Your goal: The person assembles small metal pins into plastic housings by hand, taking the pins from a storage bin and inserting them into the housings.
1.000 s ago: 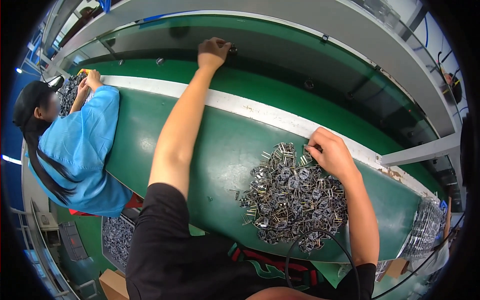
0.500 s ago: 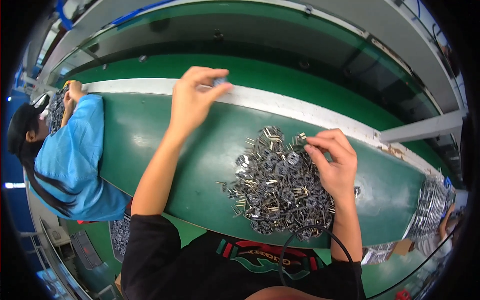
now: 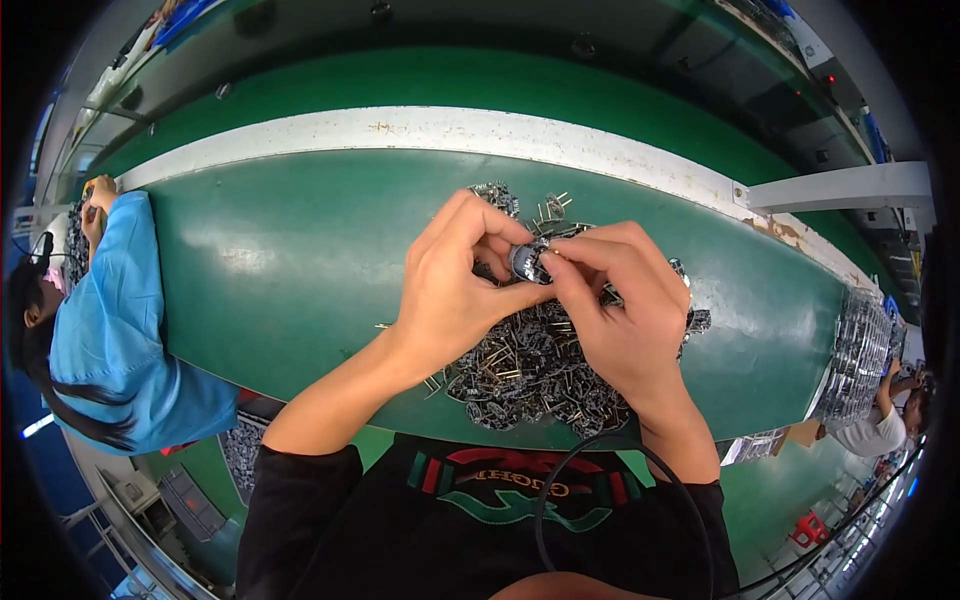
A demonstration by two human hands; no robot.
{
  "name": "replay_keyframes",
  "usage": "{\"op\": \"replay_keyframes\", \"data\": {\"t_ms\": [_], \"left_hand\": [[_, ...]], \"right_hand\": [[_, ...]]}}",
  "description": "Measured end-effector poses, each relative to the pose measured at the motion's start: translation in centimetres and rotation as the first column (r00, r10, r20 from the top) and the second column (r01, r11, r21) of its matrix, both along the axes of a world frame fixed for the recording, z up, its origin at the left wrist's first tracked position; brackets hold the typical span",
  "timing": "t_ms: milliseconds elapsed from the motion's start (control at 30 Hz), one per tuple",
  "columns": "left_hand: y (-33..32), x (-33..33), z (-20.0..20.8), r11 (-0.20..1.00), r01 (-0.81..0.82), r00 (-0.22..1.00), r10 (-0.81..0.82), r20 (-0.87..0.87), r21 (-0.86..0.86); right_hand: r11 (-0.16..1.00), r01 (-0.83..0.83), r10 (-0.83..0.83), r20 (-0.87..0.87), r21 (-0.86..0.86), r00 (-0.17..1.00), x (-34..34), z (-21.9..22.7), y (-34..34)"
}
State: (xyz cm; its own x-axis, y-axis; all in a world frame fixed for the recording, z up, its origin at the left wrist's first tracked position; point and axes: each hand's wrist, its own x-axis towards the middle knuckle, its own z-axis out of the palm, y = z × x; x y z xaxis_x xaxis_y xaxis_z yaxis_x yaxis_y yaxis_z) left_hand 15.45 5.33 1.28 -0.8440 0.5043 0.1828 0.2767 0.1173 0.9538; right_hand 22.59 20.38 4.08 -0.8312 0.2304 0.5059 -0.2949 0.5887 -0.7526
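In front of my chest, above the pile, both hands meet at a small round dark-grey part point(image 3: 526, 263). My left hand point(image 3: 448, 268) pinches it between thumb and fingers from the left. From the right, my right hand point(image 3: 628, 300) is closed, with thumb and index fingertip pressed at the part's right side; whether a second piece sits between those fingertips is hidden. Beneath the hands spreads a heap of dark plug inserts point(image 3: 520, 362), many with paired brass-coloured pins sticking out. My hands cover part of the heap's middle.
The heap lies on a green tabletop point(image 3: 270, 250), with a white rail point(image 3: 420, 128) along its far edge. Silvery stacked packs point(image 3: 855, 350) stand at the right end. A person in blue point(image 3: 110, 310) works at the left. A black cable point(image 3: 545, 500) loops before my shirt.
My left hand has come down and right from near the far rail with the round part. My right hand has moved from the pile's far right edge to meet it.
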Motion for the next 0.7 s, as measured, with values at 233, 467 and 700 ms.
{"op": "replay_keyframes", "data": {"t_ms": [233, 467, 700], "left_hand": [[-0.2, 0.5, -0.4, 1.0, 0.004, 0.997, -0.002, -0.072, 0.028], [-0.9, -0.3, 2.1, 0.929, 0.041, 0.786, -0.257, 0.562, 0.368], [-0.7, -6.2, 1.2, 0.995, 0.009, 0.917, -0.048, 0.397, 0.1]], "right_hand": [[0.998, -0.018, 0.02, -0.037, 0.059, 0.999, -0.1, -0.3, -0.5], [0.981, 0.007, 0.017, -0.124, 0.192, 0.992, -0.4, -0.5, 0.2], [0.982, -0.189, 0.191, 0.192, -0.029, 0.963, -1.1, 0.5, 5.3]]}}
